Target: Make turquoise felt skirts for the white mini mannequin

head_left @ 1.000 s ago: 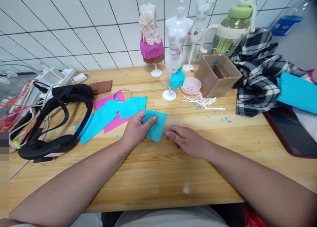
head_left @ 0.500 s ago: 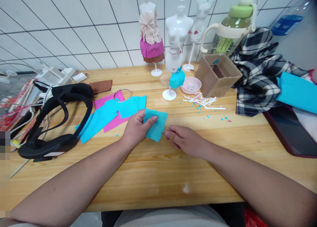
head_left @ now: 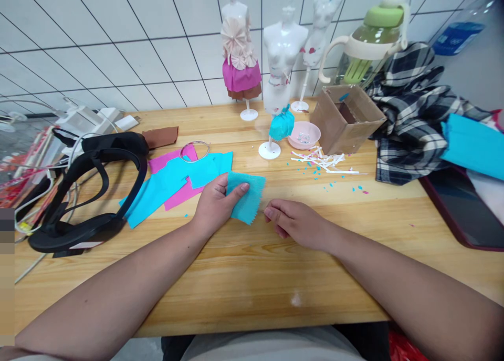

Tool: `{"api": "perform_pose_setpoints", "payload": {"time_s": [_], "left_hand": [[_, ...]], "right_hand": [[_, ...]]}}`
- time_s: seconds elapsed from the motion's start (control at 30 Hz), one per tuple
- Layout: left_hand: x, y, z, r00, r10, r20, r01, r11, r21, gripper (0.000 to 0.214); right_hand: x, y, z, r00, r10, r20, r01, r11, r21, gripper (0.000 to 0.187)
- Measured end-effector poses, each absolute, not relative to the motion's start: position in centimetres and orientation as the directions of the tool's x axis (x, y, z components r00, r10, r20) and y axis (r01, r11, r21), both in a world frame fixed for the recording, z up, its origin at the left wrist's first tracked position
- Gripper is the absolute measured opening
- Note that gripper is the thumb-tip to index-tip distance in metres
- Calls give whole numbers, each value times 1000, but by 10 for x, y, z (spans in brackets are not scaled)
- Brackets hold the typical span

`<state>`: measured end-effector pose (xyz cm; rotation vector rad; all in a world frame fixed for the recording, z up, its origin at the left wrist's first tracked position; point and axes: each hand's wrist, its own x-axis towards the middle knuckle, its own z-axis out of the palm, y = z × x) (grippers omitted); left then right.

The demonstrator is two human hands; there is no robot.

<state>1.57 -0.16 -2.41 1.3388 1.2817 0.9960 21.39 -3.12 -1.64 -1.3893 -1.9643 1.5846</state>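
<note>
My left hand (head_left: 214,206) grips a small turquoise cloth piece (head_left: 247,197), thumb on top; its right and lower edges are jagged. Just right of that edge, my right hand (head_left: 293,219) is closed in a pinch with the fingers curled. Whatever thin thing it pinches, if anything, is too small to make out. Behind my left hand lie flat turquoise cloth pieces (head_left: 165,185) over magenta cloth (head_left: 181,197), with a thin wire ring (head_left: 196,160) on top. A white mini mannequin (head_left: 284,51) stands beyond, a gathered turquoise bundle (head_left: 281,124) low on its stand.
A black headset strap (head_left: 129,193) and cables crowd the left. At the back stand a dressed mannequin (head_left: 241,80), a pink bowl (head_left: 304,143) of beads, a cardboard box (head_left: 331,119) and a jug (head_left: 366,51). White and turquoise scraps (head_left: 326,161) lie before them. At right, a phone (head_left: 472,208).
The cloth piece and my left hand have shifted very slightly left. My right hand has edged a little right, still pinched, so the gap between it and the cloth is slightly wider.
</note>
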Motion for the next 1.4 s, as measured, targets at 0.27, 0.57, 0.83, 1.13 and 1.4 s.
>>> {"api": "perform_pose_setpoints", "payload": {"time_s": [0.27, 0.57, 0.83, 1.13, 1.4], "left_hand": [[16, -2, -25, 82, 995, -50, 190, 34, 981, 31], [13, 0, -27, 34, 999, 9, 245, -17, 969, 29], [13, 0, -28, 46, 999, 17, 261, -29, 965, 30], [14, -1, -27, 18, 999, 36, 301, -40, 953, 29], [15, -2, -26, 18, 999, 45, 286, -48, 957, 27]], "right_hand": [[209, -35, -19, -490, 813, -316, 460, -67, -885, 36], [209, -36, -16, -467, 814, -346, 440, -126, -889, 34], [206, -36, -20, -477, 821, -313, 438, -86, -895, 35], [205, -37, -21, -464, 833, -300, 434, -81, -897, 34], [204, -36, -21, -460, 845, -272, 448, -44, -893, 34]]}}
